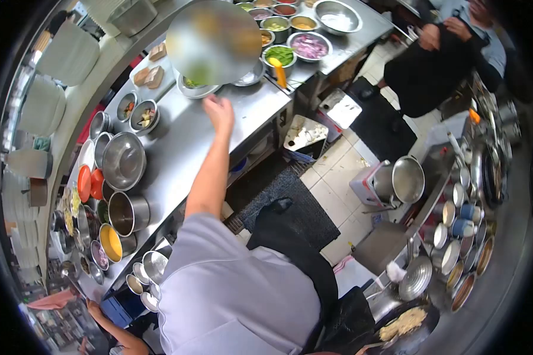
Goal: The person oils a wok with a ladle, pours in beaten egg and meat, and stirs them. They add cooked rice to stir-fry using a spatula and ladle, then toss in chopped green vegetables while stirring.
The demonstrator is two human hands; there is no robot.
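Note:
My left hand [219, 112] reaches out over the steel counter [243, 118], just below a metal bowl [196, 92] with green leaves in it. Its fingers are curled together; whether anything small is in them does not show. A round blurred patch hides the far part of that bowl and the counter behind it. Beside it stands another bowl [249, 77] with pale contents, partly covered by the blur. A bowl of chopped greens [280, 55] and an orange-handled tool [277, 68] lie to the right. My right hand is outside the view.
Bowls and pots, including an empty steel bowl [124, 160], line the left counter. A wok [408, 322] with pale food is at lower right. A large pot [407, 179] and a white-rimmed bin [306, 135] stand near the floor mats. Another person [438, 65] stands upper right; someone's arm [109, 325] shows lower left.

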